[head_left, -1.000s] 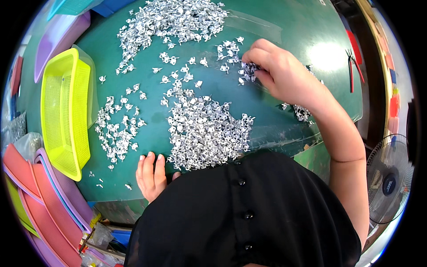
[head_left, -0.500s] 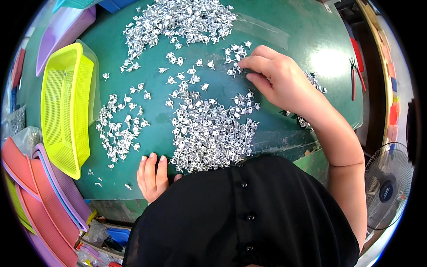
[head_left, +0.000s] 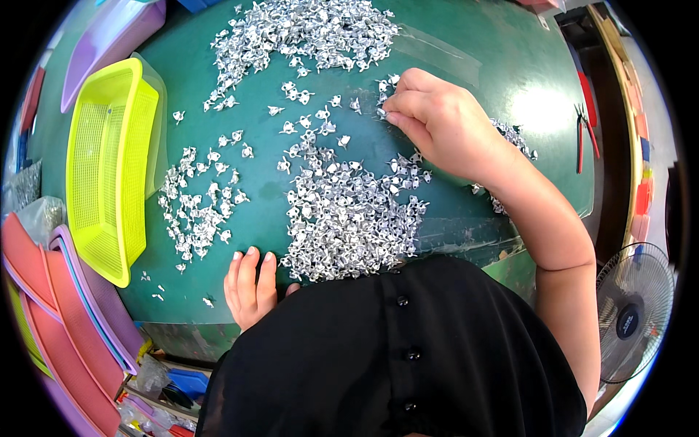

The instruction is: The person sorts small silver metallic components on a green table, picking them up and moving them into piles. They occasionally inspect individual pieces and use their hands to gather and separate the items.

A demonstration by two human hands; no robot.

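Note:
Small silver metal parts with little projecting arms cover much of the green table. My right hand (head_left: pixel 440 120) reaches over the table, thumb and forefinger pinched on a small metal part (head_left: pixel 382 113) at the edge of a little cluster. At the near table edge my left hand (head_left: pixel 250 290) lies with fingers stretched out, holding nothing, to the left of a dense middle pile (head_left: pixel 349 218). A looser group of the same parts (head_left: pixel 193 207) is spread farther left. The largest heap (head_left: pixel 306 33) sits at the far side. Another group (head_left: pixel 513 135) is partly hidden behind my right forearm.
A yellow-green mesh basket (head_left: pixel 109 164) stands at the table's left, with a purple bin (head_left: pixel 109 47) beyond it. Stacked pink and purple trays (head_left: pixel 65 328) are at lower left. Red-handled pliers (head_left: pixel 580 142) lie at the right, and a fan (head_left: pixel 632 313) stands off the table.
The fingers of my right hand have moved slightly left and closed on a small metal part. My left hand stays in place. The whole view has shifted slightly.

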